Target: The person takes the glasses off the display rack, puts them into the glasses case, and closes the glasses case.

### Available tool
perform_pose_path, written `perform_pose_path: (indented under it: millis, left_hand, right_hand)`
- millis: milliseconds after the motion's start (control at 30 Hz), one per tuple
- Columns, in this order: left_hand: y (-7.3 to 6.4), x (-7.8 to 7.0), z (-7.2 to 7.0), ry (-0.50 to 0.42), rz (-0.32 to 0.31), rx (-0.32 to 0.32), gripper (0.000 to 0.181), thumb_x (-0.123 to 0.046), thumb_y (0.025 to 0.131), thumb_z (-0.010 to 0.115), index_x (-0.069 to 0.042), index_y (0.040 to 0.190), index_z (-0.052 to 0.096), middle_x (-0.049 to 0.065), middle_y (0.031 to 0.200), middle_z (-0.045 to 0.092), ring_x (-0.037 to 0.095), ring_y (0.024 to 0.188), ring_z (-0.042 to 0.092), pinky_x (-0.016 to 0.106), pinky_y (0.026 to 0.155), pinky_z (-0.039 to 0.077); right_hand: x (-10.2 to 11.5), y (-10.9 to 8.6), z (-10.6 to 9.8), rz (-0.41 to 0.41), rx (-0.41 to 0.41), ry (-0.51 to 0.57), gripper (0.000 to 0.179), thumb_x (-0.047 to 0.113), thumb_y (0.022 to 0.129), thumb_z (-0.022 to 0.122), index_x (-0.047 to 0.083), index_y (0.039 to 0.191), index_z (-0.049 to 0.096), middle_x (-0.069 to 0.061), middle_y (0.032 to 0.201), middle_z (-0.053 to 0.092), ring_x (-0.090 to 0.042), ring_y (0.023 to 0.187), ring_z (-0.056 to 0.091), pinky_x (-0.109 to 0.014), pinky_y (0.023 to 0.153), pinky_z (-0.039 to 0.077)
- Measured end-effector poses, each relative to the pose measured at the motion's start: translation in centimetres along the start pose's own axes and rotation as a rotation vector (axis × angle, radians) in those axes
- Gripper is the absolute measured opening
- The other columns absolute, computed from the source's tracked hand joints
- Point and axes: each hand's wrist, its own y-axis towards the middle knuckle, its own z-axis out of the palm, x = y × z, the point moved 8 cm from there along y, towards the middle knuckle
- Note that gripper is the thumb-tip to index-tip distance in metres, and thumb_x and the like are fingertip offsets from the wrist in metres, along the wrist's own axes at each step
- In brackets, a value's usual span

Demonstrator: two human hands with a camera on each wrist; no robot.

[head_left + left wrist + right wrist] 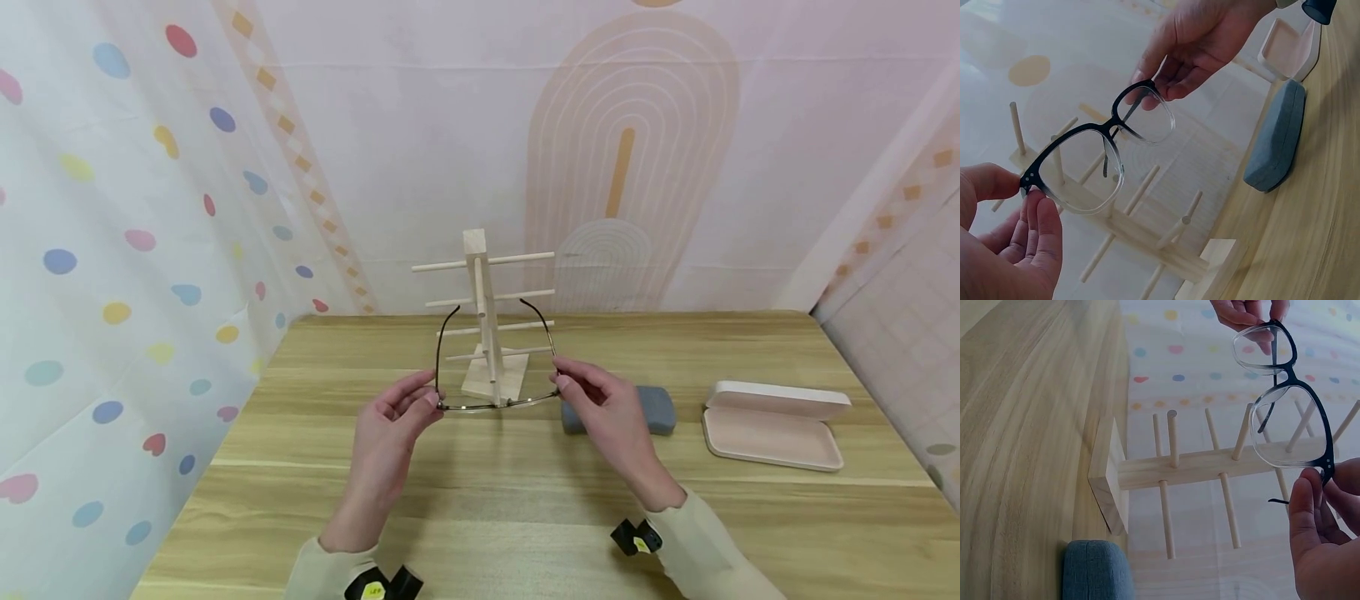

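A pair of eyeglasses (pixel 1110 124) with a dark upper frame and clear lower rims is held up between both hands, temples unfolded and pointing away toward the rack. My left hand (pixel 390 425) pinches the frame's left corner between thumb and fingers. At the opposite corner, my right hand (pixel 609 412) pinches the hinge area the same way. Just beyond the glasses stands a wooden peg rack (pixel 480 283), an upright post on a square base with several pegs out to each side. In the head view the glasses overlap its lower part.
A closed blue-grey glasses case (pixel 657 410) lies on the table behind my right hand. Farther right sits a pale pink case (pixel 772 437) with its lid raised. Patterned cloth (pixel 420 150) hangs behind the wooden table (pixel 495 517) and along its left side.
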Motion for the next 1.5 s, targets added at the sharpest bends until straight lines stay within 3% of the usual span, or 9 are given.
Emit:
perform_pose_path:
  millis: [500,667,800,1000,1500]
  left_hand:
    - [-1.2,0.5,0.0,0.053,0.006,-0.014,0.027,0.01,0.093,0.064,0.01,0.12,0.068,0.012,0.1,0.07,0.018,0.092,0.07,0.031,0.085,0.061]
    - [-1.4,0.6,0.0,0.064,0.001,-0.01,0.028,0.01,0.092,0.066,0.008,0.12,0.068,0.013,0.101,0.071,0.019,0.092,0.069,0.031,0.084,0.061]
    - [-1.5,0.7,0.0,0.071,0.016,0.001,0.028,0.012,0.091,0.066,0.007,0.119,0.069,0.009,0.098,0.071,0.017,0.09,0.069,0.031,0.083,0.061]
    - [-1.6,0.8,0.0,0.091,0.029,0.022,0.028,0.011,0.09,0.068,0.005,0.118,0.069,0.013,0.101,0.071,0.018,0.09,0.07,0.031,0.083,0.061]
    - [-1.9,1.1,0.4,0.103,0.035,0.059,0.025,0.011,0.089,0.07,0.002,0.113,0.07,0.018,0.104,0.071,0.019,0.09,0.07,0.031,0.084,0.06]
  right_hand:
    - [0.2,-1.0,-0.5,0.007,0.023,-0.034,0.028,0.016,0.103,0.066,0.009,0.129,0.072,-0.006,0.116,0.075,-0.011,0.106,0.069,-0.021,0.087,0.056]
    - [0.2,-1.3,-0.6,0.017,0.03,-0.046,0.027,0.015,0.103,0.066,0.009,0.129,0.072,-0.005,0.116,0.075,-0.017,0.108,0.07,-0.021,0.087,0.056]
    - [0.4,-1.4,-0.7,-0.001,0.034,-0.06,0.025,0.012,0.103,0.066,0.008,0.127,0.072,-0.005,0.115,0.075,-0.022,0.107,0.07,-0.021,0.087,0.056]
    - [0.5,-1.6,-0.8,-0.025,0.028,-0.08,0.023,0.01,0.102,0.066,0.008,0.125,0.072,-0.005,0.112,0.074,-0.014,0.101,0.068,-0.02,0.083,0.056]
    - [1.2,-2.4,-1.4,-0.109,0.022,-0.115,0.017,0.005,0.101,0.066,0.003,0.118,0.069,-0.008,0.11,0.073,-0.013,0.099,0.067,-0.019,0.083,0.056]
